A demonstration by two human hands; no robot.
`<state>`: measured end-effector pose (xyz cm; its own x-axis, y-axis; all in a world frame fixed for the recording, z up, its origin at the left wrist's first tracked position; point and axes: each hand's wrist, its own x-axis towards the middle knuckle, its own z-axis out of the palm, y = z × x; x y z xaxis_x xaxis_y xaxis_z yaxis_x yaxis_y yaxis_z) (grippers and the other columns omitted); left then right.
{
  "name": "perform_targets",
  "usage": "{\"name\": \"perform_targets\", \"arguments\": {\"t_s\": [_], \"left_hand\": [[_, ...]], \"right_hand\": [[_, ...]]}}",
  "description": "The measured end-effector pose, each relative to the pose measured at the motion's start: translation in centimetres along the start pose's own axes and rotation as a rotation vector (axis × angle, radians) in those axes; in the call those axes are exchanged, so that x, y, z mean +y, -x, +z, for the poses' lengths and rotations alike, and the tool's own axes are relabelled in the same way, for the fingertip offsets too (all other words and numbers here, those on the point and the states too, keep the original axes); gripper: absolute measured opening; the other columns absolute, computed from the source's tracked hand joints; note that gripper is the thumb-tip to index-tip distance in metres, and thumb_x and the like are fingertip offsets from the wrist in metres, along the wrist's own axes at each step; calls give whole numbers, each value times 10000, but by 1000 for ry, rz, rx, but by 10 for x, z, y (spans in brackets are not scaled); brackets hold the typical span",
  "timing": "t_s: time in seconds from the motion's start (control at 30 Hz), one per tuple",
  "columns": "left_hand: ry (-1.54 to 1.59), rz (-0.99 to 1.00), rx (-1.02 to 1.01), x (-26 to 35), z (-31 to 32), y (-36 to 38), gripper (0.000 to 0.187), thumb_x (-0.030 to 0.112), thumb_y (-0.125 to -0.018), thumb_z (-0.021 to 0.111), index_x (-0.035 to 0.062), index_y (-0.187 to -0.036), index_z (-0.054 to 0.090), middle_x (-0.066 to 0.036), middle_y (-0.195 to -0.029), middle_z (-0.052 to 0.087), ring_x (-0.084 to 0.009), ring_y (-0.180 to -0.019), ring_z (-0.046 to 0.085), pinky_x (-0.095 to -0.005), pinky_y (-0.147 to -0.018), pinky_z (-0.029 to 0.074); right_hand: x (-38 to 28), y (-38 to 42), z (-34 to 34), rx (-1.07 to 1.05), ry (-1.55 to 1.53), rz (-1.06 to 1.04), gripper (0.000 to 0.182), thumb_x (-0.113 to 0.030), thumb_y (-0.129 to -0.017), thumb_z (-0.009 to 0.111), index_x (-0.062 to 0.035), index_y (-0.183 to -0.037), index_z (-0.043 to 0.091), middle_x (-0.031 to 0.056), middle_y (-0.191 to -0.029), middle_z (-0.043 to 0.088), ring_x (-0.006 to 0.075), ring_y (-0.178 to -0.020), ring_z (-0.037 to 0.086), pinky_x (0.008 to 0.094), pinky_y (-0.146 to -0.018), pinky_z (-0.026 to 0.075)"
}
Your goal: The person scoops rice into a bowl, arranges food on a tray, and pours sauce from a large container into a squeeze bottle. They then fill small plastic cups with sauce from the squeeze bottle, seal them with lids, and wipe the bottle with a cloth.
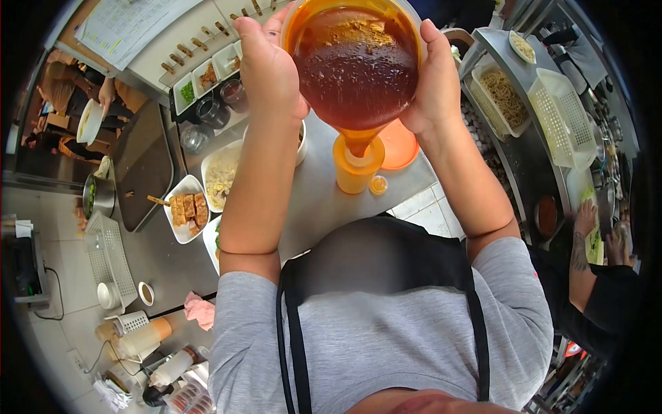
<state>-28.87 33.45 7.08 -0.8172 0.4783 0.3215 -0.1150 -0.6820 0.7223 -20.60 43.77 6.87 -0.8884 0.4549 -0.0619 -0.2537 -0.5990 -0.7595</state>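
Both hands are holding up a round container [350,65] of dark reddish-brown liquid; right hand [272,72] is grasping one side, left hand [434,86] is grasping the opposite side, thumbs showing near the rim. Container is tipping, and liquid is running down in a thick stream into the open mouth of an orange bottle [355,181]. Bottle is standing upright on the metal counter [314,196], directly below the container. Small orange cap [378,185] is lying just beside the bottle; flat orange lid [398,146] is lying behind it, partly hidden.

On the right hand's side, a white dish of browned cubes [187,210] is sitting near a dish of pale food [222,176], with a dark tray [145,165] beyond. Small white dishes [185,93] are lining the counter's far part, one holding something green. Pink cloth [199,310] is lying nearer the body.

On the left hand's side, a bin of noodles [503,100] is resting near a perforated basket [562,121]. A co-worker's hands [586,218] are working over green food, well apart. Another person [107,93] is holding a white bowl [89,123].
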Motion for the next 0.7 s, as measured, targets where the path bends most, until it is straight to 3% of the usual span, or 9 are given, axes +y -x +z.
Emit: {"name": "perform_targets", "arguments": {"t_s": [0.03,0.13,0.27,0.47,0.53,0.63,0.7], "left_hand": [[82,7,-63,0,-1,0,563,413,-889,272,-76,-1120,428,-170,-1085,517,-254,-1003,496,-330,-887,374],[-67,55,98,1,17,3,714,468,-886,40,-92,-1125,415,-170,-1096,509,-251,-1047,461,-343,-930,333],[-79,69,131,5,23,5,667,454,-896,100,-88,-1128,410,-167,-1096,510,-250,-1037,469,-337,-922,342],[-102,86,150,9,28,4,661,457,-896,107,-84,-1123,412,-166,-1098,510,-246,-1031,471,-333,-919,345],[-91,96,156,7,27,2,665,461,-894,104,-82,-1121,414,-167,-1097,511,-248,-1029,473,-332,-918,346],[-18,74,78,9,29,3,671,463,-892,95,-81,-1118,417,-169,-1091,515,-251,-1023,479,-334,-913,353],[82,52,-77,9,14,-2,675,464,-892,89,-82,-1116,418,-171,-1085,518,-254,-1019,482,-336,-910,357]], "right_hand": [[0,0,0,-8,3,-10,510,-424,-859,261,-37,-1118,467,140,-1103,512,264,-1031,502,405,-898,388],[-3,3,3,2,-12,-15,501,-414,-859,266,-35,-1116,470,138,-1088,515,265,-1015,505,404,-888,391],[-11,7,11,-91,-82,-38,518,-391,-875,215,-16,-1170,415,167,-1134,486,291,-1051,472,404,-916,362],[-20,13,22,-25,-48,-48,506,-377,-874,227,-9,-1166,416,162,-1126,492,281,-1032,487,393,-903,375],[-18,9,16,-95,-62,-84,505,-378,-873,235,-7,-1163,418,163,-1122,495,280,-1028,490,390,-898,379],[-16,6,10,-135,-58,-115,506,-381,-870,246,-5,-1160,419,163,-1117,499,277,-1022,493,387,-892,383],[-16,5,6,-159,-62,-114,507,-384,-868,252,-4,-1160,419,162,-1113,502,274,-1020,496,386,-890,383]]}}
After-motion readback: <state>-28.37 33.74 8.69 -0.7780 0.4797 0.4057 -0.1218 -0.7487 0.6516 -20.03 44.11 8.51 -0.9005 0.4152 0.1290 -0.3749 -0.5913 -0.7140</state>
